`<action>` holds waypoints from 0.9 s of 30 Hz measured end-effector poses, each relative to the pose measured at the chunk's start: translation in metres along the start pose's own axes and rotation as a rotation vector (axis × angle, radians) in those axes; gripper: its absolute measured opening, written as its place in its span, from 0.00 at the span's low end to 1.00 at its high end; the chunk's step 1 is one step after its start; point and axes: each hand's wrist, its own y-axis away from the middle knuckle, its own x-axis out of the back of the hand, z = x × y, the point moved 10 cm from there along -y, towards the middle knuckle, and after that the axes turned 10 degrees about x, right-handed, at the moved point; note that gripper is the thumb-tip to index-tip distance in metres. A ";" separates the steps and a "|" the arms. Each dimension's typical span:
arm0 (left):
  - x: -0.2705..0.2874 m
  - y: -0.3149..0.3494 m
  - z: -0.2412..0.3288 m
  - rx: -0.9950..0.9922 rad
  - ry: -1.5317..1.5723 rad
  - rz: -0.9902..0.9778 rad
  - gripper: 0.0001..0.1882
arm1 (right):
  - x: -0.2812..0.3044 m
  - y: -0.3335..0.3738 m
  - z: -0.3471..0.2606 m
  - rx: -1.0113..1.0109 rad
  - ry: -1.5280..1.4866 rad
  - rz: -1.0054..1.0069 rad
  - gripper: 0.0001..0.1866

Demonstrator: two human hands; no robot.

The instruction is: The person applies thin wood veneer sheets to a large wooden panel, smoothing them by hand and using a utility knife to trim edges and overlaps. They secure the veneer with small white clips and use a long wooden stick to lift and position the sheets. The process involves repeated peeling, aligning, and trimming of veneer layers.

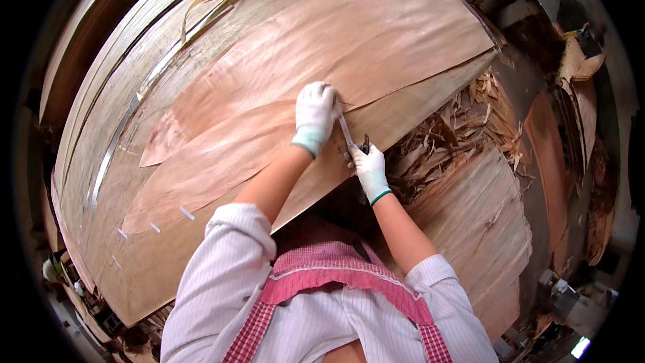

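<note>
Short white strips (187,213), spaced apart, perhaps for easy picking. Right hand (371,173), gloved, closed round a dark tool (365,144). White tape (345,128), running between the hands, seemingly held taut. Left hand (314,114), gloved, where two pink veneer sheets (349,34) meet, apparently steadying them; pinch on tape, I cannot tell. Beyond: silvery strip (111,153). No brands, labels or writing legible.
</note>
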 end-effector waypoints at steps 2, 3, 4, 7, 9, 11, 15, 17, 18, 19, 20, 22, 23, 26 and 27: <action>-0.001 0.023 0.011 -0.120 0.008 -0.023 0.34 | 0.006 -0.008 -0.007 0.118 0.072 -0.062 0.11; -0.002 0.021 0.010 -0.093 0.019 -0.053 0.34 | 0.018 -0.014 -0.049 0.428 0.730 -0.035 0.11; -0.001 0.018 0.012 -0.069 0.035 -0.081 0.34 | 0.034 -0.020 -0.065 0.460 0.898 -0.043 0.10; 0.017 0.011 0.005 0.024 0.194 -0.143 0.31 | 0.085 -0.013 -0.077 0.247 0.417 -0.037 0.08; 0.033 0.036 -0.002 0.207 0.532 -0.259 0.27 | 0.084 0.023 -0.103 0.302 0.339 -0.116 0.04; 0.023 0.105 0.012 0.221 1.093 -0.508 0.19 | 0.052 0.072 -0.124 0.404 0.413 -0.246 0.05; 0.096 0.180 0.014 0.642 1.481 -0.472 0.07 | -0.024 0.139 -0.133 0.588 0.280 -0.459 0.05; 0.154 0.199 -0.028 0.658 1.377 -0.142 0.06 | -0.057 0.162 -0.139 0.435 0.199 -0.491 0.08; 0.190 0.207 -0.050 0.655 1.318 0.010 0.05 | -0.073 0.173 -0.145 0.425 0.152 -0.511 0.08; 0.223 0.218 -0.069 0.649 1.252 0.149 0.05 | -0.092 0.187 -0.150 0.527 0.180 -0.601 0.08; 0.255 0.231 -0.093 0.662 1.189 0.276 0.05 | -0.111 0.200 -0.154 0.629 0.204 -0.683 0.07; 0.304 0.259 -0.139 0.665 1.080 0.482 0.04 | -0.149 0.228 -0.165 0.718 0.353 -0.811 0.06; 0.314 0.273 -0.163 0.698 1.079 0.544 0.04 | -0.168 0.238 -0.160 0.767 0.325 -0.847 0.07; 0.316 0.305 -0.238 0.807 1.029 0.644 0.03 | -0.229 0.241 -0.115 0.678 0.643 -0.950 0.09; 0.308 0.313 -0.268 0.857 0.974 0.626 0.03 | -0.248 0.240 -0.098 0.647 0.593 -0.971 0.08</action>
